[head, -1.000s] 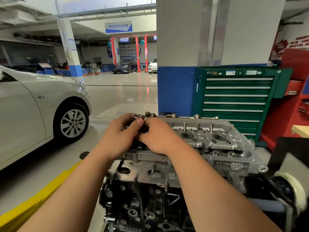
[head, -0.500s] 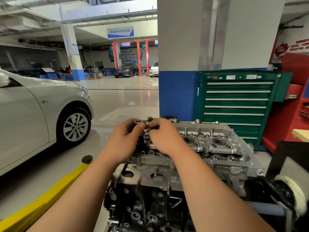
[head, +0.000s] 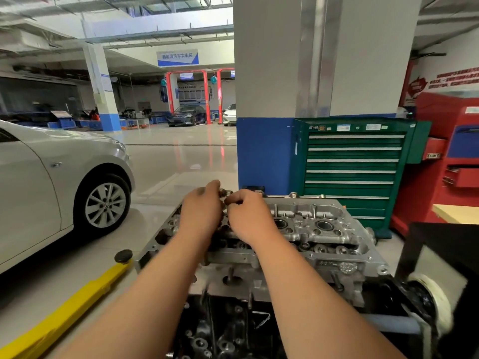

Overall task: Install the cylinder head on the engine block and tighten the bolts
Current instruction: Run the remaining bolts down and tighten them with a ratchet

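While both forearms reach in from 6 o'clock, the dark engine block (head: 228, 330) sits nearest, bottom centre. The silver cylinder head (head: 324, 237) is already seated on top of it, running from centre out to 4 o'clock.

At frame centre, over the head's far-left edge, the left hand (head: 201, 211) pinches a small metal part (head: 225, 193). Can't tell if it's a bolt. The right hand (head: 248, 216) has its fingers curled against the same part; whether it actually holds it is hidden.

Step, by my read: head placement is done and fasteners are being started by finger, with no wrench in view. The next move likely calls for getting the threads started straight, then fetching a tool for tightening.

Versus a second ago, both hands stay at the same far-left spot and the head hasn't shifted on the block. The left hand has rolled: its thumbnail showed on top then, and only the back of the hand shows now. That fits a twisting motion.

A yellow lift arm (head: 64, 314) lies at 8 o'clock and a white car (head: 51, 177) at 9. Farther back are a green tool cabinet (head: 352, 167) at 3 and a pillar (head: 285, 99) at 12.
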Motion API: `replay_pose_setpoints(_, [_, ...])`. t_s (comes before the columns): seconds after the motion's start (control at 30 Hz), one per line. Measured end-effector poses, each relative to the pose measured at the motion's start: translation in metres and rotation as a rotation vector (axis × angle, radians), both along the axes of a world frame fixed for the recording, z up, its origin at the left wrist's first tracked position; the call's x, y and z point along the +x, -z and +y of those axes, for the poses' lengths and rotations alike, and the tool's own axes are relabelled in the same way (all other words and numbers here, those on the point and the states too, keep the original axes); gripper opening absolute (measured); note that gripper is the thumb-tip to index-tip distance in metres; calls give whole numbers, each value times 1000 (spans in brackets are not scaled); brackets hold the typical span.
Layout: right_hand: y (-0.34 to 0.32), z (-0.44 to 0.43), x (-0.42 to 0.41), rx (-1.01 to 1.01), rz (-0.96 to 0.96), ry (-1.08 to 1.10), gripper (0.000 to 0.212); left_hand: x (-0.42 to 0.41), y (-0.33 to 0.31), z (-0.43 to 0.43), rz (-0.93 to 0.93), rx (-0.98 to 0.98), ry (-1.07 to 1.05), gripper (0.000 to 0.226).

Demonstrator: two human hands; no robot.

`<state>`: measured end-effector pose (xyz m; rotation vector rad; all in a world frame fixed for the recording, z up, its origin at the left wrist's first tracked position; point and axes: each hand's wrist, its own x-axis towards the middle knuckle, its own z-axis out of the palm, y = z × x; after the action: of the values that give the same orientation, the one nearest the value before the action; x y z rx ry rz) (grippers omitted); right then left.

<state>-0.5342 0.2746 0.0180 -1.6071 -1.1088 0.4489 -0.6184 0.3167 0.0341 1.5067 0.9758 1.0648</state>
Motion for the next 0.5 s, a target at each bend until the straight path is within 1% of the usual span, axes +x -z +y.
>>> replay_pose_setpoints(0.03, [0,2,1,6,6,-1,19,7,6,-9,-40,109,-138,29])
replay_pose_setpoints(0.07, [0,3,2,10,6,-1,17,13,11,-16,-98,180,-222,26])
replay_pose_setpoints(0.1, [0,3,2,12,-5,-2,16,15,15,-15,-136,206,-265,23])
replay_pose_setpoints(0.13, [1,3,3,12,-20,-4,18,12,13,-12,-134,188,-250,24])
replay_pose_setpoints(0.17, [1,2,2,9,-30,-4,20,7,10,-4,-100,130,-156,31])
replay_pose_setpoints(0.2, [1,1,2,7,-32,-3,23,1,4,4,-69,25,27,40])
replay_pose_setpoints(0.23, [1,0,2,5,-28,-3,24,-5,0,11,-76,-81,242,45])
replay_pose_setpoints(0.27, [1,-1,2,3,-24,-3,25,-11,-4,16,-104,-168,386,45])
replay_pose_setpoints(0.3, [0,-2,1,-2,-28,-4,25,-13,-5,18,-118,-196,418,42])
replay_pose_setpoints(0.33, [0,-2,1,-8,-35,-7,25,-14,-3,18,-91,-149,348,39])
replay_pose_setpoints(0.37, [0,-2,0,-10,-36,-10,25,-15,3,14,-8,-26,198,35])
replay_pose_setpoints(0.4, [0,-2,0,-6,-33,-11,25,-15,11,10,78,138,2,32])
replay_pose_setpoints(0.43, [0,-2,0,-1,-29,-9,26,-16,18,4,127,287,-158,32])
replay_pose_setpoints(0.47, [-1,-2,0,6,-24,-5,27,-18,24,0,161,396,-252,35])
replay_pose_setpoints(0.5, [0,-2,0,12,-16,-4,29,-22,27,-2,183,453,-294,37])
